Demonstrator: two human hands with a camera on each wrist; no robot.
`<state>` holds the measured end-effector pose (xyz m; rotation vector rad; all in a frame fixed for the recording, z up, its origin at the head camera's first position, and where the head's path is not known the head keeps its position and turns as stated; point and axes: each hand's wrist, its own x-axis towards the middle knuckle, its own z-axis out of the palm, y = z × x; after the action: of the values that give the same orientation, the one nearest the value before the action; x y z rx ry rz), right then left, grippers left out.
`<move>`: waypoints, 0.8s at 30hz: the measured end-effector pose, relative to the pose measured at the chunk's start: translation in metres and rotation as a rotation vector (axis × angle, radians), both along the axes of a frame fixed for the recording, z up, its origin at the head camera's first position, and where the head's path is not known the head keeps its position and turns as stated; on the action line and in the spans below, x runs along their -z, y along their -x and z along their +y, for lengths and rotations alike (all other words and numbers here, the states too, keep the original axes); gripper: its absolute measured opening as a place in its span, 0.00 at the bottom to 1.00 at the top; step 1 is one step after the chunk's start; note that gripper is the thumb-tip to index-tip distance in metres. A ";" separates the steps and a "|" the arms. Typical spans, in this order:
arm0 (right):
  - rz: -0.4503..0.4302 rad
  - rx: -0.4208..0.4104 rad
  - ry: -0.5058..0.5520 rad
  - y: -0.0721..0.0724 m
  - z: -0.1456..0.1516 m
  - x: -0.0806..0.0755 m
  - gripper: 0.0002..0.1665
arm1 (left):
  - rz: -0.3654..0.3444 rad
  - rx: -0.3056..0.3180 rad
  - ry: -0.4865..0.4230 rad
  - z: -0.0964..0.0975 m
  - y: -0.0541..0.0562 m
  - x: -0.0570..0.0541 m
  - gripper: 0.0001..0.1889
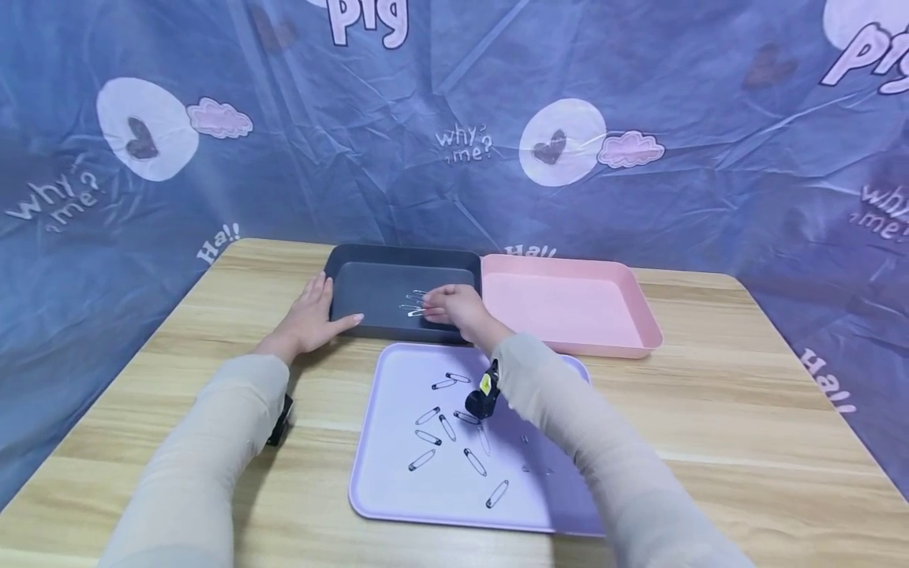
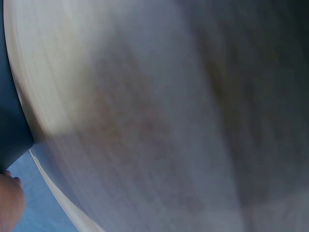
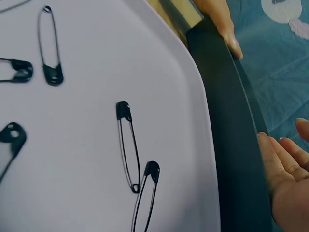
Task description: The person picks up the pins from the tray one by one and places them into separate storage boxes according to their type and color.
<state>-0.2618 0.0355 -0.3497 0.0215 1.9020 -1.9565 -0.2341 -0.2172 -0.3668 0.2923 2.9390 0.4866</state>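
My left hand rests at the left end of the dark grey tray, fingers spread along its side and thumb over the front left corner. Over the right part of that tray is my right hand, reaching in from the front. Several silver safety pins are in the dark tray right at its fingertips. In the right wrist view the fingers of my right hand are loosely extended, with the thumb apart from them and no pin visible between.
A lilac tray in front carries several scattered black-headed safety pins, and a few small pale items near my right sleeve. A pink tray stands against the dark tray's right side. All sit on a wooden table before a blue printed cloth.
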 end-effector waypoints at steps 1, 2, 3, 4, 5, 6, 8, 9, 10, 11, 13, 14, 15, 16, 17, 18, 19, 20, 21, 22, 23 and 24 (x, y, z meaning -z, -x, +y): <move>0.006 -0.007 0.001 -0.001 0.001 -0.001 0.13 | 0.002 0.000 0.001 0.000 0.000 0.000 0.53; 0.009 -0.013 0.007 -0.002 0.002 -0.002 0.13 | 0.005 0.000 0.000 0.000 0.000 0.000 0.53; 0.012 -0.017 0.011 -0.003 0.003 -0.003 0.13 | 0.006 0.001 0.000 0.000 0.001 0.000 0.53; 0.015 -0.022 0.015 -0.005 0.004 -0.004 0.13 | 0.006 0.003 0.003 0.000 0.001 0.000 0.53; 0.019 -0.027 0.015 -0.006 0.005 -0.006 0.13 | 0.006 0.004 0.005 0.000 0.001 0.001 0.53; 0.022 -0.030 0.016 -0.008 0.007 -0.007 0.13 | 0.005 0.006 0.006 0.000 0.001 0.001 0.53; 0.023 -0.034 0.026 -0.011 0.010 -0.010 0.14 | 0.003 0.007 0.009 0.000 0.001 0.001 0.53; 0.025 -0.037 0.027 -0.012 0.011 -0.012 0.14 | 0.001 0.006 0.009 0.000 0.001 0.000 0.53; 0.026 -0.040 0.026 -0.014 0.013 -0.014 0.14 | 0.000 0.005 0.007 0.000 0.001 0.000 0.53; 0.024 -0.043 0.029 -0.015 0.014 -0.015 0.14 | 0.000 0.004 0.007 0.000 0.001 -0.001 0.53; 0.022 -0.050 0.030 -0.019 0.017 -0.018 0.14 | 0.000 0.001 0.004 0.000 0.000 -0.001 0.53; 0.022 -0.055 0.028 -0.021 0.018 -0.020 0.14 | 0.001 0.001 0.004 0.000 0.000 -0.002 0.53; 0.022 -0.059 0.024 -0.023 0.020 -0.021 0.15 | 0.000 0.000 0.002 0.000 0.000 -0.002 0.53; 0.022 -0.067 0.020 -0.025 0.021 -0.022 0.15 | 0.002 0.000 0.002 0.000 -0.001 -0.002 0.53; 0.021 -0.075 0.015 -0.028 0.023 -0.023 0.15 | 0.004 0.001 0.004 0.000 -0.001 -0.001 0.53; 0.019 -0.084 0.005 -0.030 0.025 -0.024 0.15 | 0.004 0.002 0.006 0.000 -0.001 -0.001 0.53; 0.022 -0.094 -0.002 -0.032 0.027 -0.024 0.16 | 0.004 0.003 0.007 0.000 -0.001 -0.001 0.53; 0.022 -0.104 -0.003 -0.035 0.029 -0.025 0.16 | 0.005 0.004 0.007 0.000 -0.001 -0.001 0.53; 0.024 -0.116 -0.003 -0.037 0.030 -0.026 0.17 | 0.006 0.005 0.006 0.000 -0.001 0.000 0.53; 0.025 -0.125 0.000 -0.040 0.032 -0.026 0.17 | 0.007 0.006 0.006 0.000 -0.002 0.000 0.53; 0.027 -0.132 0.002 -0.042 0.034 -0.026 0.17 | 0.007 0.006 0.003 0.000 -0.002 0.000 0.53; 0.032 -0.139 0.009 -0.045 0.036 -0.026 0.17 | 0.009 0.007 0.002 0.000 -0.002 0.000 0.53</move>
<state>-0.2168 0.0715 -0.3232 -0.1416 1.8620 -1.8827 -0.2321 -0.2167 -0.3667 0.3051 2.9455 0.4826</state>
